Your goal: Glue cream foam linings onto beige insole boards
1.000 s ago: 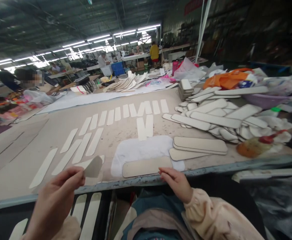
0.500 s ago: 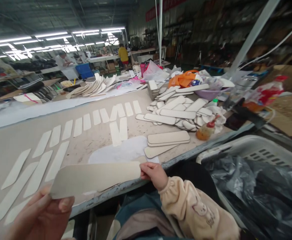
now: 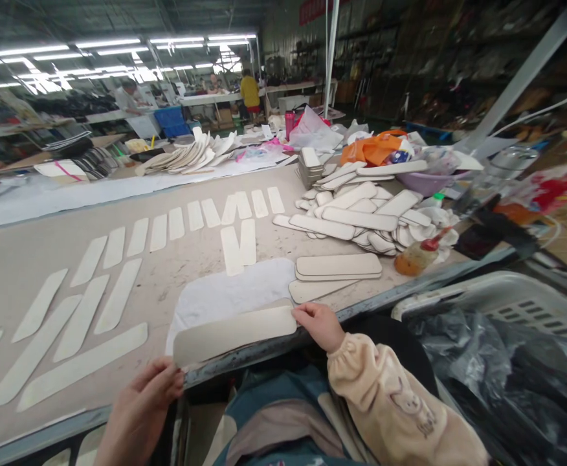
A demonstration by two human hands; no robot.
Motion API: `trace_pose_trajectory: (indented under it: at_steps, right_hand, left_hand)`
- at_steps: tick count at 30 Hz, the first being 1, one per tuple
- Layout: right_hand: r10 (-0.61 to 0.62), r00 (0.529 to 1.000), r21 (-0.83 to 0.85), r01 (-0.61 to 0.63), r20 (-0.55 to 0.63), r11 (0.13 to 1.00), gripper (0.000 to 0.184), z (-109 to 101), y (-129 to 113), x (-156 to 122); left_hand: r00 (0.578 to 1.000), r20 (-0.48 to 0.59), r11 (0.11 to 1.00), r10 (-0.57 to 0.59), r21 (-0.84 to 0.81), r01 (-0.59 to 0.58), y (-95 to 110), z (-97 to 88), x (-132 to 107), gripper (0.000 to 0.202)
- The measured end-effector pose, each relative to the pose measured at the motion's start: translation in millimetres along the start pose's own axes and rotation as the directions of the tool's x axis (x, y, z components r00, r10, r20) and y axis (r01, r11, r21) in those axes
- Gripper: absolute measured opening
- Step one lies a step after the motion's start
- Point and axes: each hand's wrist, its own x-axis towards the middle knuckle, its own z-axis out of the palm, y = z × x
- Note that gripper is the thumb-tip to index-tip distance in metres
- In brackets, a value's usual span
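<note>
A long cream strip with rounded corners spans between my two hands at the table's near edge. My left hand pinches its left end, and my right hand has the right end between thumb and fingers. Under and behind the strip lies a white cloth sheet. Just beyond my right hand rest a few dark-edged cream panels, stacked flat. Several thin off-white strips are laid out in rows across the table to the left.
A loose heap of dark-edged panels covers the table's right side, beside a glue bottle with a red tip. A white plastic basket holding dark plastic stands at my right. Metal poles rise behind. Other people are far back.
The strip has come down and away from me, nearly level against the table edge. My left hand has moved right and lower in depth with it; my right hand still grips its end.
</note>
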Motion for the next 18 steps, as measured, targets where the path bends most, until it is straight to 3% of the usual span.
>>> trace_pose_trajectory:
  at_steps: [3,7,12,18]
  right_hand:
    - [-0.038,0.999,-0.228,0.033,-0.015,0.973,0.027,-2,-3,5]
    - [-0.057,0.998,-0.504,0.061,0.023,0.862,0.025,-1,-11,14]
    - [-0.02,1.0,-0.647,0.027,0.018,0.762,0.025,4,-15,25]
    - [0.021,1.0,-0.735,-0.005,0.012,0.678,0.029,7,-12,30]
  left_hand:
    - [0.999,0.027,0.995,-0.043,0.087,0.041,-25,-3.0,13,0.038]
    - [0.998,-0.058,0.962,0.031,0.272,-0.014,-50,-6.7,30,0.044]
    - [1.0,-0.017,0.86,0.012,0.51,-0.002,-53,-0.2,38,0.048]
    - [1.0,-0.003,0.791,0.009,0.612,-0.006,-55,8.7,41,0.041]
